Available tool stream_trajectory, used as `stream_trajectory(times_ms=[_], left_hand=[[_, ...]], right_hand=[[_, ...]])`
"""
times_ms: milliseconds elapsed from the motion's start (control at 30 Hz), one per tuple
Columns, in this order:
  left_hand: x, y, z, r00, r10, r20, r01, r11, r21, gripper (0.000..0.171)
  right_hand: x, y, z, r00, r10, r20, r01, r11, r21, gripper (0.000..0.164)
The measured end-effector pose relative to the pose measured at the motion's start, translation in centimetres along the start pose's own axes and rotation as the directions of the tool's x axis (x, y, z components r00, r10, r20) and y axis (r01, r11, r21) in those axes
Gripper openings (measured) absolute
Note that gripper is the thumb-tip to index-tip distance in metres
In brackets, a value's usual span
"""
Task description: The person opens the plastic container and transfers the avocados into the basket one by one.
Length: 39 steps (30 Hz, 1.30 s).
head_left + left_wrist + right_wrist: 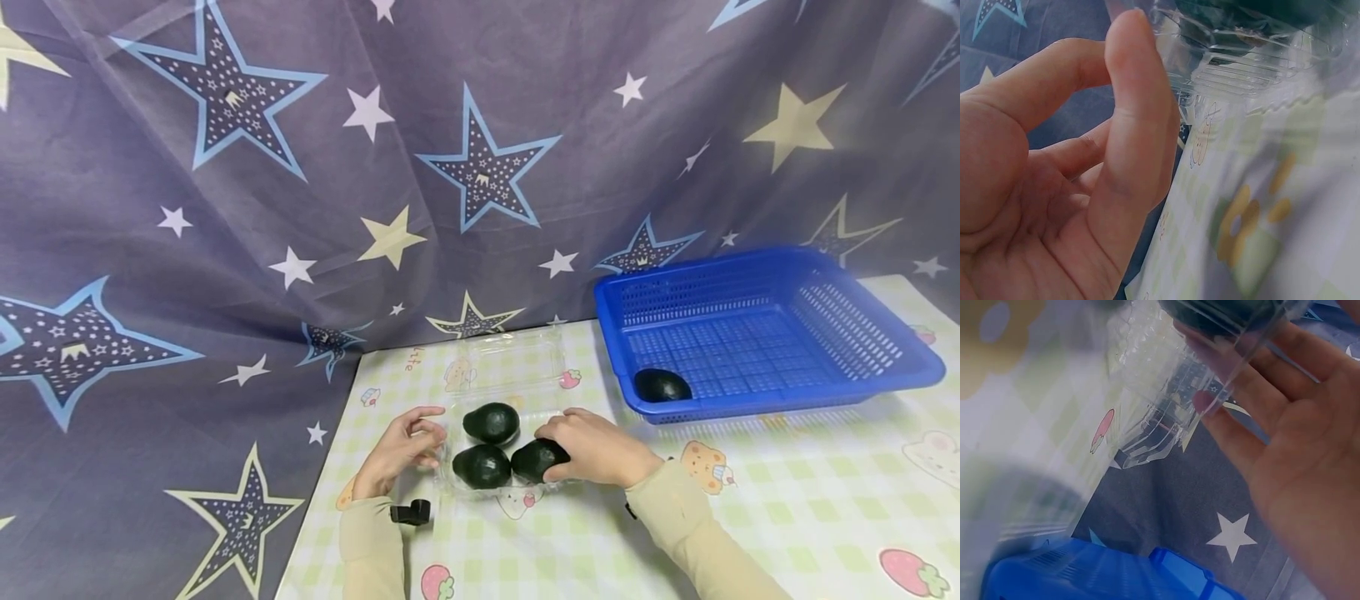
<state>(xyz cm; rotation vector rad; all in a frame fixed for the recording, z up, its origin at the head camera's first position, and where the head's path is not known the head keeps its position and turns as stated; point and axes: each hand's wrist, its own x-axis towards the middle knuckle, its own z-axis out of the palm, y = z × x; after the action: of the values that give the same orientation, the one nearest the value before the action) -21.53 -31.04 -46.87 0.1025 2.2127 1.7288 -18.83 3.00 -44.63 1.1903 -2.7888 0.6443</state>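
Note:
A clear plastic clamshell box (448, 483) lies with its lid (513, 360) folded back. Inside are a dark green avocado (491, 423) at the back, another avocado (482, 467) at front left and a third avocado (534, 461) at front right. My right hand (592, 448) grips that third one, thumb in front and fingers over its top. In the right wrist view, the fingers (1260, 384) show partly through the clear wall. My left hand (405, 446) is at the box's left side, fingers loosely bent, fingertips (1132, 31) right by the rim, holding nothing.
At the right stands a blue plastic basket (750, 408) with one avocado (662, 385) in its near left corner. A checked tablecloth (592, 542) covers the table. Behind it hangs a star-patterned curtain (315, 208).

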Motion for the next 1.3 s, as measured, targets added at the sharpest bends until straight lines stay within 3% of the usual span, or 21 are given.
stream_trajectory(times_ms=[233,600,1300], left_hand=[[0.0,0.0,0.0,1.0,-0.006,0.007,0.006,1.0,0.009,0.054],[0.1,0.2,0.1,1.0,-0.003,0.015,0.003,1.0,0.009,0.056],[0.0,0.0,-0.1,1.0,0.003,0.003,-0.003,1.0,0.006,0.059]], right_hand=[[-0.1,-0.1,-0.3,1.0,-0.028,0.01,0.028,0.999,-0.03,0.041],[0.0,-0.2,-1.1,0.999,-0.029,0.037,0.029,1.0,0.01,0.044],[-1.0,0.2,-4.8,0.993,-0.093,-0.068,0.093,0.996,-0.004,0.043]])
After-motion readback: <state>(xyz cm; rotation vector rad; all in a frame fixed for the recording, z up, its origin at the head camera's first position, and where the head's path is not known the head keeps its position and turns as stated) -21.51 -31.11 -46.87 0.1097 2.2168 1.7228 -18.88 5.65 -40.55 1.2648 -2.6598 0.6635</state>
